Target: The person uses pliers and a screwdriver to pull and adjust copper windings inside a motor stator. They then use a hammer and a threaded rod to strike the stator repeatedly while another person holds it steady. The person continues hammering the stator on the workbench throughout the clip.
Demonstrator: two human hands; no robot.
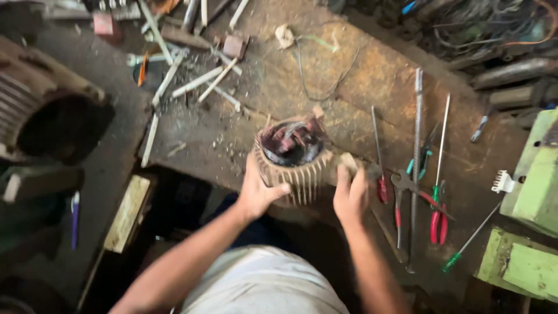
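Hands bracket the finned stator [293, 160] at the surface's [372, 75] near edge: the left hand [260, 191] wraps its side, steadying it upright. Right hand [350, 195] is curled around a small block [349, 161] touching the fins. Pliers [437, 212] and screwdrivers [471, 238] lie within reach.

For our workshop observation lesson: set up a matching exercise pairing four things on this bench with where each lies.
Things:
1. finned motor housing
2. red-handled pliers
3. pale tubes
4. green screwdriver

Places:
A. scattered at the bench's far left
B. between the left hand and right hand
C. near the green blocks, far right
D. right of the right hand

Pairs: 1-B, 2-D, 3-A, 4-C
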